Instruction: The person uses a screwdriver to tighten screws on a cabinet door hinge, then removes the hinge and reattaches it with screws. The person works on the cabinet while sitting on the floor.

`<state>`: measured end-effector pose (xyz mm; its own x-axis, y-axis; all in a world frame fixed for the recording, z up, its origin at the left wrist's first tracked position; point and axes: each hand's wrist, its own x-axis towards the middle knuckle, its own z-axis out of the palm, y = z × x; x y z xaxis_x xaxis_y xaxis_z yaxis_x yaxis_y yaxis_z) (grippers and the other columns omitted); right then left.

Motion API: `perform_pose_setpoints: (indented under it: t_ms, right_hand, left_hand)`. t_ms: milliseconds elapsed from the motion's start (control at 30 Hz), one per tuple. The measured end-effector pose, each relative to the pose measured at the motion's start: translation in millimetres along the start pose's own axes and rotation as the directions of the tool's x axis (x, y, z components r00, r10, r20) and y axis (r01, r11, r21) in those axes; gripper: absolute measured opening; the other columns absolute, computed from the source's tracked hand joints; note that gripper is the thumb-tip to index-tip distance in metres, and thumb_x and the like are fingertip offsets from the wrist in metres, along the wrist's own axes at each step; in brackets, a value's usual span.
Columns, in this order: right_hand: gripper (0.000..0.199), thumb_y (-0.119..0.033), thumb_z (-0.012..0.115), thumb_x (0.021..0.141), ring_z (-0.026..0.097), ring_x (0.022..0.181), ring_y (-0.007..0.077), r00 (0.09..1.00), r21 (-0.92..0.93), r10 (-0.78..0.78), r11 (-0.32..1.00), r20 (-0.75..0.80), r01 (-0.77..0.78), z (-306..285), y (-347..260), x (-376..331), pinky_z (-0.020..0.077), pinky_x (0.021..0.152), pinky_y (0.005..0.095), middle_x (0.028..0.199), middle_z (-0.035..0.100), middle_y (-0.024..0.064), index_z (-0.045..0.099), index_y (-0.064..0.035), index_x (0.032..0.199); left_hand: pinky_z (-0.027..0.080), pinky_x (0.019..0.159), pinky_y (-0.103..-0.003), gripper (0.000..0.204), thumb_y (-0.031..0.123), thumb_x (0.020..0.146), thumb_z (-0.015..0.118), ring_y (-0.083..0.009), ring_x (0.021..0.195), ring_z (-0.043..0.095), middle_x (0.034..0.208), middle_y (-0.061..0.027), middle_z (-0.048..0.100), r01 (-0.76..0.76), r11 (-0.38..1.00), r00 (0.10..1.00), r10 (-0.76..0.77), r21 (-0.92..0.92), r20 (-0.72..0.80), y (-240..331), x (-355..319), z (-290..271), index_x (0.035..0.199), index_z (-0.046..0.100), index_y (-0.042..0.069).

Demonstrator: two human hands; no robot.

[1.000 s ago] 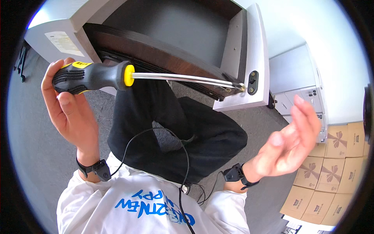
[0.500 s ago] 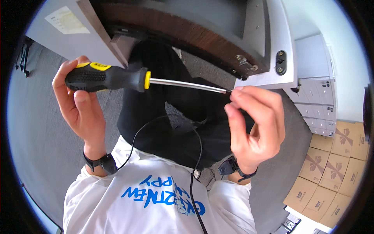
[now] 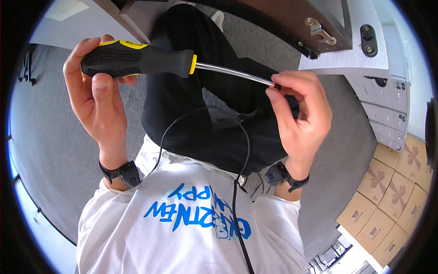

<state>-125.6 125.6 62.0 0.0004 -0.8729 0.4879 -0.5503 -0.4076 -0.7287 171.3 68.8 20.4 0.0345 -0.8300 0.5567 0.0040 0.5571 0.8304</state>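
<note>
A screwdriver (image 3: pixel 137 59) with a black and yellow handle and a long steel shaft lies level across the view, its tip to the right and slightly lower. My left hand (image 3: pixel 102 109) is closed round the handle, thumb on the near side. With thumb and forefinger, my right hand (image 3: pixel 303 109) pinches the tip. Something small and dark shows there between the fingers, too small to name. Beyond the right hand, a metal latch fitting (image 3: pixel 320 31) is screwed to the dark cabinet edge (image 3: pixel 292 27).
A pale door panel (image 3: pixel 337 57) with a black oval fitting (image 3: pixel 368 40) stands at the far right. Behind it are grey lockers (image 3: pixel 385 105) and stacked cardboard boxes (image 3: pixel 383 201). My legs in black trousers (image 3: pixel 182 100) are below the hands; a black cable (image 3: pixel 235 205) loops over them.
The view has shifted, so the cabinet and latch sit higher and farther right. Both hands and the screwdriver appear somewhat farther up in the picture, with the grip on handle and tip kept.
</note>
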Motion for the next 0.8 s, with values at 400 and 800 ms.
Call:
perform_pose_setpoints:
  t_ms: [400,800]
  right_hand:
    - [0.014,0.004,0.058,0.089,0.069,0.083,0.014,0.658,-0.017,0.427,0.846,0.62,-0.533,25,78,-46,0.056,0.074,0.0253,0.087,0.069,0.0074,0.068,0.0023,0.099]
    - [0.032,-0.012,0.063,0.084,0.07,0.105,0.0349,-0.194,-0.635,0.634,0.77,0.748,0.067,167,224,-118,0.0533,0.086,0.0411,0.103,0.074,0.0206,0.071,-0.0078,0.115]
  left_hand:
    - [0.062,0.075,-0.027,0.039,0.023,0.1,0.066,-0.0254,0.087,0.075,0.124,-0.017,0.065,-0.1,0.984,0.993,0.089,0.15,0.084,-7,-3,-3,0.134,0.056,0.006]
    - [0.057,0.086,-0.03,0.047,0.026,0.088,0.081,-0.0278,0.106,0.066,0.118,-0.0167,0.063,-0.199,0.975,0.956,0.169,0.104,0.24,0,-9,-19,0.126,0.061,0.006]
